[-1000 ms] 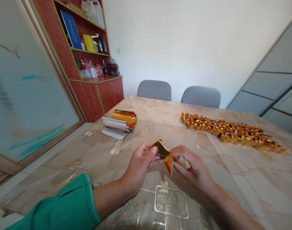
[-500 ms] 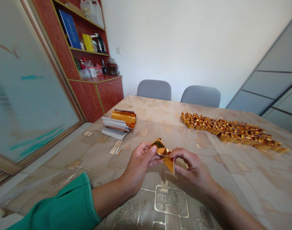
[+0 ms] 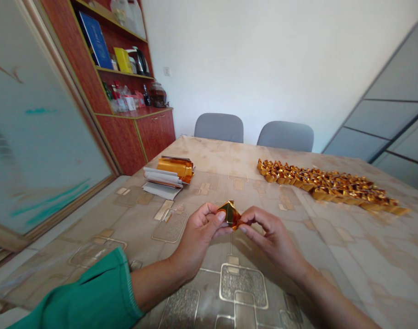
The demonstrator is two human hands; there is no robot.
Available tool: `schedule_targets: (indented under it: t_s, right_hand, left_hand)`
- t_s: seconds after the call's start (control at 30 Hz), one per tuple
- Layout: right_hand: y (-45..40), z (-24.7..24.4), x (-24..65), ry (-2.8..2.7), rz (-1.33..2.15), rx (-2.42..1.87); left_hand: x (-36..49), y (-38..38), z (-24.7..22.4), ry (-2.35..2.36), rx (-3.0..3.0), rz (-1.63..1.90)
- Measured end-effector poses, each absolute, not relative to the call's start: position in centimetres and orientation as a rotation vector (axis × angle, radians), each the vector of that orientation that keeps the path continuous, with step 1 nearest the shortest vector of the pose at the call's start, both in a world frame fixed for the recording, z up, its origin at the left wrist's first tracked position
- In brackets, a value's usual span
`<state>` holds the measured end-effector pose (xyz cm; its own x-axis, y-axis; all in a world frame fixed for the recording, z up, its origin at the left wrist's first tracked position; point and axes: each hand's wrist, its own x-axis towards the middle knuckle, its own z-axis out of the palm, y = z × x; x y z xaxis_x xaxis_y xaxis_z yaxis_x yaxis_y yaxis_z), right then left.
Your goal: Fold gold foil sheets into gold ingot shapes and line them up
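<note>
- Pinching together, the left hand (image 3: 198, 235) and the right hand (image 3: 274, 240) are both clamped on a small folded piece of shiny gold foil (image 3: 230, 214); the left thumb (image 3: 220, 217) presses from the near side, and the right fingertips (image 3: 245, 224) close on the other end.
- That foil piece sits between the two hands, held up above the table, its pointed top showing and its lower part hidden behind the fingers.
- Below the hands lies a beige marbled table cover (image 3: 209, 153) with a pattern of gold-outlined rounded squares.
- Beyond the left hand, well apart from it, a curled stack of gold foil sheets (image 3: 174, 167) rests on a loose pile of white paper strips (image 3: 161, 179).
- Beyond the right hand, also well apart, a long, dense band of small folded gold foil ingots (image 3: 325, 187) runs across the table cover.
- A green sleeve with a stitched cuff (image 3: 78, 292) covers the left arm above the wrist; the right forearm (image 3: 332, 297) is bare.
- Past the far table edge stand two grey upholstered chairs (image 3: 218, 128) and, to the left, a reddish-brown wooden cabinet (image 3: 123, 141) holding a blue binder (image 3: 95, 45) and a black electric kettle (image 3: 139, 61).
</note>
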<state>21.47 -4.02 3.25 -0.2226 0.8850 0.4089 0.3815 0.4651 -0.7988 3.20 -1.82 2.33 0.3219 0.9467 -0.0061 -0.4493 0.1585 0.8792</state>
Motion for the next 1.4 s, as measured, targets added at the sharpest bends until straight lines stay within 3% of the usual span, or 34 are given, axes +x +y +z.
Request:
schedule_targets:
  t_s: [0.67,1.4]
  right_hand:
    - [-4.0,2.7,20.3,-1.559,0.783,-1.124]
    - [-4.3,3.1,20.5,-1.638,0.641,-1.215]
  left_hand:
    - [3.4,-2.0,2.5,0.683,0.874,1.087]
    - [3.6,-2.0,2.2,0.693,0.957,1.073]
